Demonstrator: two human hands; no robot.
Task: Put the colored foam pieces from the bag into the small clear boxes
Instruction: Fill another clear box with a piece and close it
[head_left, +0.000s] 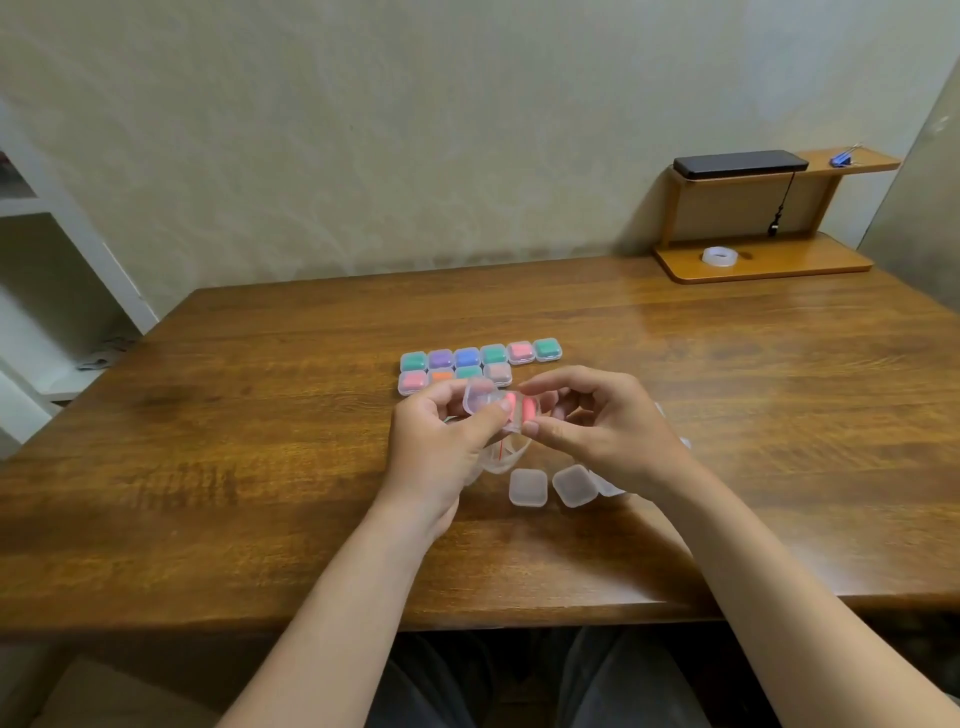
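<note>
Ten filled boxes (480, 364) done; my L hand (441, 447) & R hand (610, 434) pinch open box (482, 401) w/ pink foam (521, 409); empty boxes (529, 487) remain below.

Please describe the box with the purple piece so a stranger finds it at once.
On the wooden table, filled clear boxes stand in two rows. The purple box is in the far row of six, second from the left, between a green one and a blue one; no other holds purple.
</note>
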